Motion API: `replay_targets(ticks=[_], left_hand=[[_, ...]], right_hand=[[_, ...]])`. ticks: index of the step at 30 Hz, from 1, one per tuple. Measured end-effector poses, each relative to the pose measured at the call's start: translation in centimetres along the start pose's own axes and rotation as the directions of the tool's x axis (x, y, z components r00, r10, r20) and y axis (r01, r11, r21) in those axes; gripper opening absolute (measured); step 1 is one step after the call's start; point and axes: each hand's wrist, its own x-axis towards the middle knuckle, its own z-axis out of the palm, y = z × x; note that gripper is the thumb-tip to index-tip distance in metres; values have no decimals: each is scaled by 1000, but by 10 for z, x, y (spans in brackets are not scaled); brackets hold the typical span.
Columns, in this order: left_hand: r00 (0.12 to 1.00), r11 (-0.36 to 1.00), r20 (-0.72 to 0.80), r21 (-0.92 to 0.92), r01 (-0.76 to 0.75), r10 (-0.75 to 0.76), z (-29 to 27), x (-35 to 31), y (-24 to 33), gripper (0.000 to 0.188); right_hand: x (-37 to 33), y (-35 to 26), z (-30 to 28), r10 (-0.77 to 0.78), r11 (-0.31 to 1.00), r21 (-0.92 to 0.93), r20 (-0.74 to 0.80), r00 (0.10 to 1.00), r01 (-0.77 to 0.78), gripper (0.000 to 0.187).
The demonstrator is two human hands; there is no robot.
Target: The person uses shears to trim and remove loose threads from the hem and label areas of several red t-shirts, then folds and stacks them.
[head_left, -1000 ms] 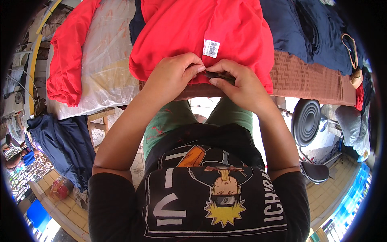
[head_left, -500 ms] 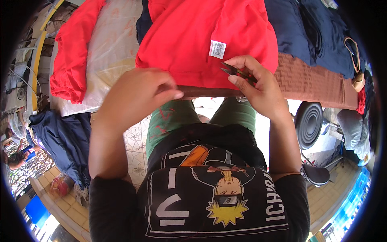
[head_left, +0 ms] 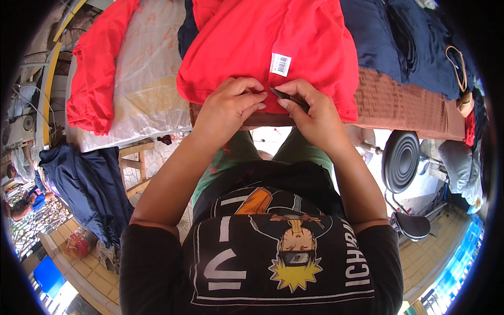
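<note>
A red garment lies in front of me over the brown cloth-covered table. A white barcode tag is on it. My right hand is closed round small dark thread snips, their tips pointing left toward my other hand. At the garment's near edge, my left hand has its thumb and fingers pinched together, almost touching the snips' tips. Whether a thread or a bit of the cloth is between those fingertips is too small to tell.
Another red garment lies at the left on a plastic-covered surface. Dark blue clothes are piled at the right. More dark blue cloth hangs at lower left. A black round-seated stool stands below the table's right side.
My left hand has moved right and inward to the garment's near edge, its fingers now pinched. My right hand has shifted slightly left with the snips, so both hands are now close together.
</note>
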Motion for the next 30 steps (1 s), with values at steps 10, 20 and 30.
replay_targets(ticks=[10, 20, 30], left_hand=[[908, 820, 93, -400, 409, -408, -14, 15, -1, 20], [996, 870, 93, -489, 60, -16, -28, 14, 2, 34], [987, 910, 162, -408, 78, -12, -100, 8, 24, 26]], right_hand=[[-3, 4, -1, -30, 999, -14, 22, 999, 30, 18], [4, -7, 6, -182, 933, -308, 38, 983, 185, 22], [-15, -10, -42, -26, 780, -617, 138, 990, 106, 29]])
